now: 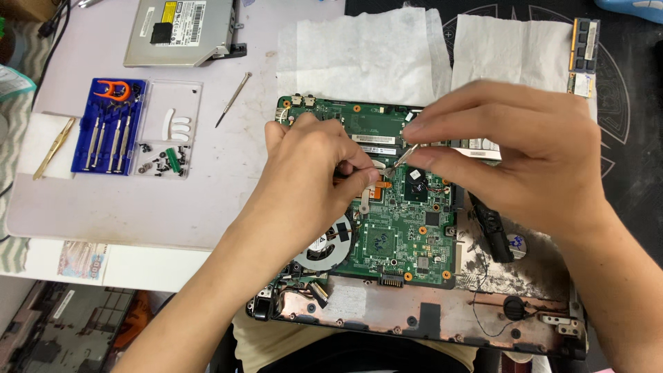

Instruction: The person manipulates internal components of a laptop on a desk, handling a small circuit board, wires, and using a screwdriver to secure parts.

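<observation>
At left edge of bench (173, 200) lies blue screwdriver set (109, 124). Left hand (314, 173) rests on green motherboard (394, 228), fingers curled; can't tell if pinching. Right hand (511, 155) pinches thin screwdriver (402, 157), tip on board near its middle, w/ fan (324, 245) at lower left.

bright even overhead light, soft shadows, sharp focus

White rectangular label (185, 14) with a black patch on the grey drive, top left of worktop. Narrow white sticker strips (376, 140) on the green board, under the hands. Round sticker (317, 243) on the fan hub.
</observation>
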